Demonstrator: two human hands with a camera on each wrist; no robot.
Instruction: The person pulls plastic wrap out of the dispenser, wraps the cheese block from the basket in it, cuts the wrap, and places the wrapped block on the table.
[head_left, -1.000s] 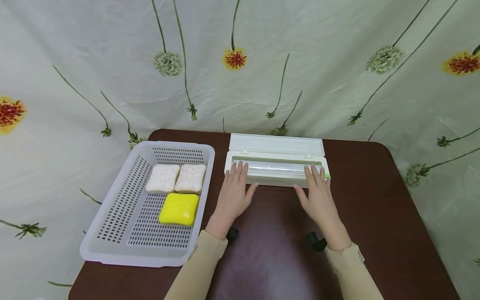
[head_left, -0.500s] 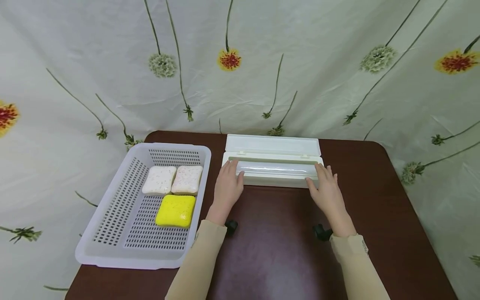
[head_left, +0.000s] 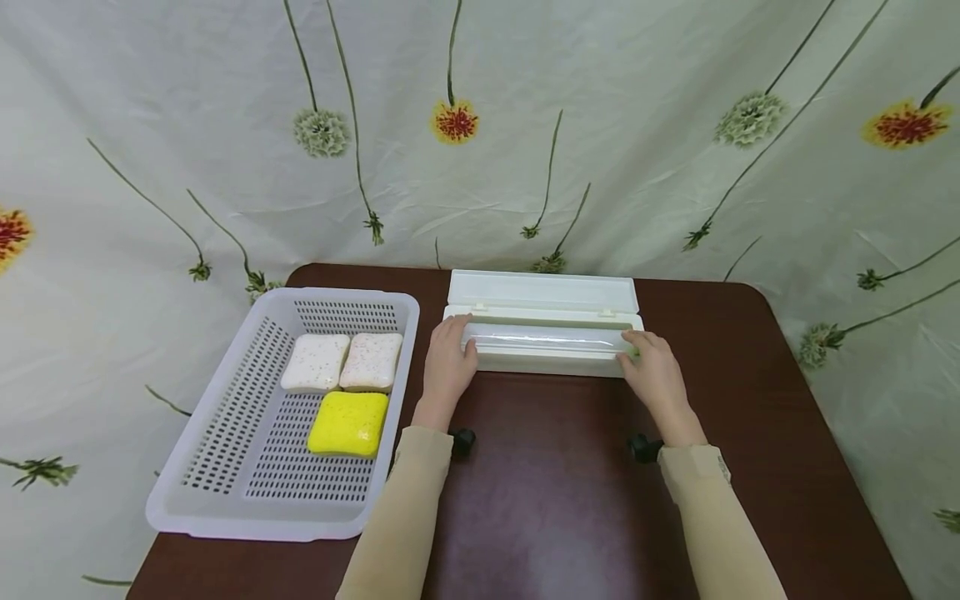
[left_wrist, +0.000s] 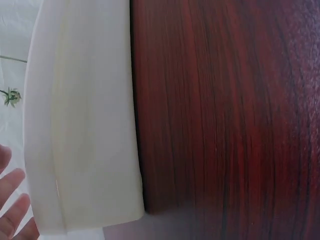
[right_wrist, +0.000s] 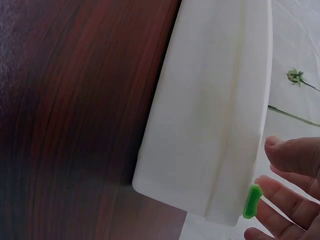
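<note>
In the head view an open white plastic-wrap dispenser box [head_left: 553, 364] lies near the table's back edge, its lid [head_left: 542, 291] tipped back. A clear roll of plastic wrap [head_left: 546, 337] shows inside. My left hand [head_left: 447, 362] is at the box's left end, fingers bent a little and thumb toward the front. At the right end my right hand [head_left: 655, 373] is placed likewise. In the right wrist view a green slider [right_wrist: 252, 201] sits at the box's edge, right at my fingertips, thumb apart from the fingers. Loosely bent fingers [left_wrist: 11, 187] show beside the box in the left wrist view.
A white perforated basket [head_left: 178, 498] stands on the left of the dark brown table [head_left: 562, 500]. Inside it lie two white speckled sponges, one of them here [head_left: 316, 362], and a yellow sponge [head_left: 348, 423]. A flowered cloth [head_left: 645, 142] hangs behind the table.
From flat above the box with straight fingers, both hands have moved apart to its two ends, and their fingers have bent. The box and basket shift slightly left in view with the head.
</note>
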